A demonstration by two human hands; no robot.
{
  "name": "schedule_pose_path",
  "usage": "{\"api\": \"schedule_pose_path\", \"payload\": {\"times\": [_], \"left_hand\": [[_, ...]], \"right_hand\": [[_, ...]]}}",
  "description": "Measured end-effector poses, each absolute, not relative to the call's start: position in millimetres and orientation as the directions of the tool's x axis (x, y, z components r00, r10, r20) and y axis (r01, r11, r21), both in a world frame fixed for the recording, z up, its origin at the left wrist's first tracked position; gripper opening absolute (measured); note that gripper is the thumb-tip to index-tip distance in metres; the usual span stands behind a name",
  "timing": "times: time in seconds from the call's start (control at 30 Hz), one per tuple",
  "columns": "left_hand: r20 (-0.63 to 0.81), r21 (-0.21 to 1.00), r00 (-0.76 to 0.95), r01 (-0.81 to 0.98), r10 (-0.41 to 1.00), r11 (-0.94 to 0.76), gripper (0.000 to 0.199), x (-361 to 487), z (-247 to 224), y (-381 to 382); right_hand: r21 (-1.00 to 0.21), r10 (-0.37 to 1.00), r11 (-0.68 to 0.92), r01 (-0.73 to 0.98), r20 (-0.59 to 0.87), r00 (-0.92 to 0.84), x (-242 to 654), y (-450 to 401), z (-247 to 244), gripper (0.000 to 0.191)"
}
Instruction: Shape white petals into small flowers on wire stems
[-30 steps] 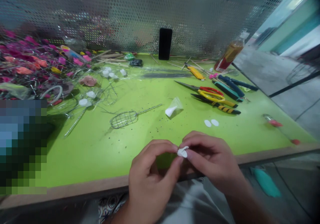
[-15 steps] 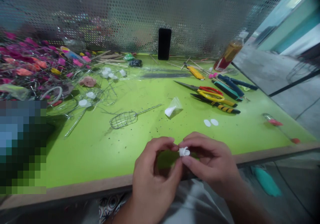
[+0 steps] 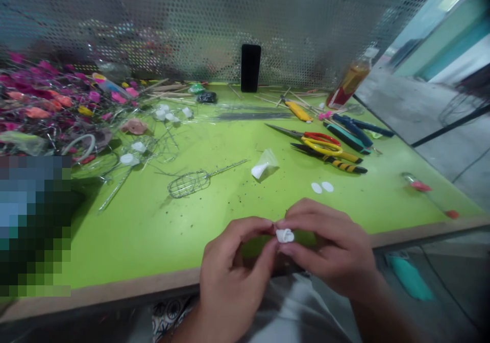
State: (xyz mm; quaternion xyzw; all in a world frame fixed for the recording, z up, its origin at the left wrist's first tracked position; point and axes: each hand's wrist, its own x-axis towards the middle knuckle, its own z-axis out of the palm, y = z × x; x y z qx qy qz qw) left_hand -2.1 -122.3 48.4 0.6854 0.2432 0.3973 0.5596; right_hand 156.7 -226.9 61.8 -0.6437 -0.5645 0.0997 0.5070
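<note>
A small white rolled petal point(image 3: 285, 236) is pinched between the fingertips of my left hand point(image 3: 233, 266) and my right hand point(image 3: 325, 241). My hands hold it just above the green tabletop point(image 3: 153, 230), near the front edge. A few hand-widths ahead lie two flat white oval petals point(image 3: 322, 187). Further left sit a white piece in a clear plastic cone point(image 3: 261, 168) and a small wire cage on a stem point(image 3: 188, 185). Neither hand touches these.
Yellow-handled scissors point(image 3: 321, 146) and striped pliers point(image 3: 329, 160) lie at the right, near an oil bottle point(image 3: 348, 85). A heap of pink artificial flowers point(image 3: 38, 103) fills the left. A black phone point(image 3: 250, 67) stands against a perforated metal screen point(image 3: 229, 16).
The white petal has curled into a tighter, rounder roll between my fingertips. My right hand has shifted slightly to the right, and the whole view has tilted a little.
</note>
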Motion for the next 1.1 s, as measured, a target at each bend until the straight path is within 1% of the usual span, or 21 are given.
{"api": "schedule_pose_path", "payload": {"times": [0.07,0.17,0.3,0.43,0.53,0.63,0.77,0.83,0.9,0.97,1.03,1.07,1.1], "left_hand": [[0.28,0.959,0.566,-0.124,0.776,-0.256,0.032,-1.9,49.0,-121.9],[0.281,0.959,0.597,-0.158,0.752,-0.234,0.033,-2.7,50.3,-121.1],[0.238,0.969,0.668,-0.209,0.705,-0.129,0.032,-5.6,50.8,-121.0],[0.17,0.967,0.679,-0.253,0.714,0.01,0.033,-5.9,51.8,-121.1],[0.104,0.953,0.69,-0.276,0.716,0.127,0.029,-4.3,53.0,-120.5],[0.008,0.911,0.715,-0.293,0.699,0.289,0.022,-2.6,52.0,-119.0],[-0.129,0.782,0.792,-0.289,0.597,0.553,0.014,-0.6,46.6,-114.5],[-0.169,0.722,0.82,-0.275,0.547,0.635,0.013,-0.4,43.3,-111.5],[-0.182,0.702,0.831,-0.265,0.526,0.662,0.014,-0.9,40.3,-108.6],[-0.178,0.709,0.839,-0.253,0.514,0.658,0.017,-1.9,37.6,-106.3],[-0.167,0.726,0.842,-0.246,0.512,0.642,0.019,-2.8,35.4,-104.9],[-0.163,0.737,0.835,-0.251,0.525,0.627,0.018,-3.2,34.4,-104.5],[-0.165,0.749,0.822,-0.255,0.545,0.612,0.018,-3.4,33.6,-104.3]], "right_hand": [[-0.753,0.831,0.166,0.637,0.455,0.321,157.0,-226.5,62.8,0.024],[-0.692,0.802,0.204,0.692,0.524,0.288,156.2,-226.0,63.2,0.028],[-0.594,0.74,0.225,0.772,0.62,0.261,154.6,-226.6,62.0,0.041],[-0.563,0.741,0.217,0.798,0.627,0.24,156.4,-226.2,64.5,0.04],[-0.575,0.747,0.234,0.784,0.622,0.234,158.3,-224.5,67.1,0.037],[-0.588,0.748,0.258,0.767,0.624,0.226,159.5,-222.7,68.1,0.036],[-0.598,0.747,0.279,0.751,0.627,0.222,160.8,-220.4,68.8,0.034],[-0.606,0.76,0.277,0.745,0.613,0.216,160.2,-218.9,69.1,0.031],[-0.61,0.774,0.279,0.741,0.599,0.202,159.0,-218.1,68.7,0.031],[-0.61,0.785,0.302,0.732,0.595,0.172,160.0,-220.4,67.5,0.037],[-0.643,0.809,0.291,0.709,0.561,0.177,168.2,-227.8,66.7,0.049],[-0.673,0.82,0.255,0.694,0.531,0.215,176.3,-233.6,67.2,0.058],[-0.713,0.833,0.169,0.68,0.472,0.288,187.0,-240.4,68.6,0.067]]}}
